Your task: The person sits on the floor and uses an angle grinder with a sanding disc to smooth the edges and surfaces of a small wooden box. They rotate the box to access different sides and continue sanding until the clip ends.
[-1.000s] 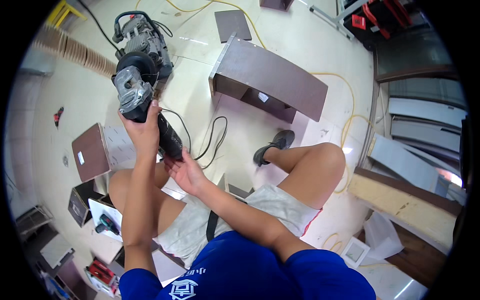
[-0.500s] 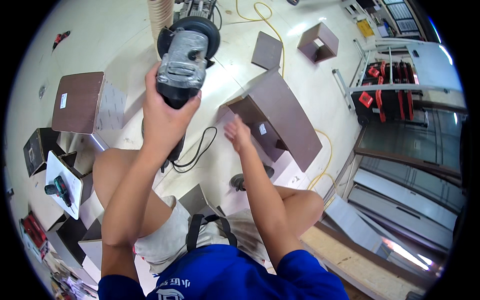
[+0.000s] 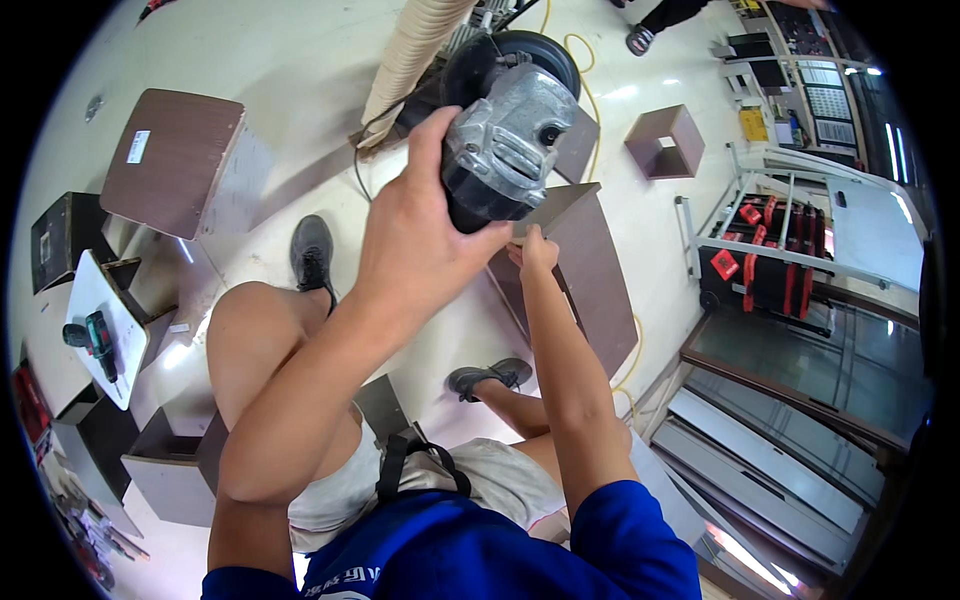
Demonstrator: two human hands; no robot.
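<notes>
My left hand [image 3: 420, 220] is wrapped round an angle grinder [image 3: 512, 145], raised in front of me, with a scuffed grey metal head and a black body. Its dark round disc and guard face away from me. Just beyond and below it stands a brown board box [image 3: 598, 255], open on one side. My right hand [image 3: 538, 250] is closed at that box's upper near edge, fingers curled on the board. The grinder hides part of this edge and most of the loose brown panel [image 3: 577, 148] lying behind.
A ribbed beige hose [image 3: 415, 60] and a yellow cable [image 3: 596, 90] run across the floor. Another brown box [image 3: 170, 160] stands left, a smaller one [image 3: 665, 142] farther right. A green-black drill [image 3: 98, 345] lies on a white board. A metal-framed cart [image 3: 770, 240] stands right.
My left hand has carried the grinder to the right, over the box. My right hand, open before, has reached the box edge and closed there. The view has shifted, showing another person's foot.
</notes>
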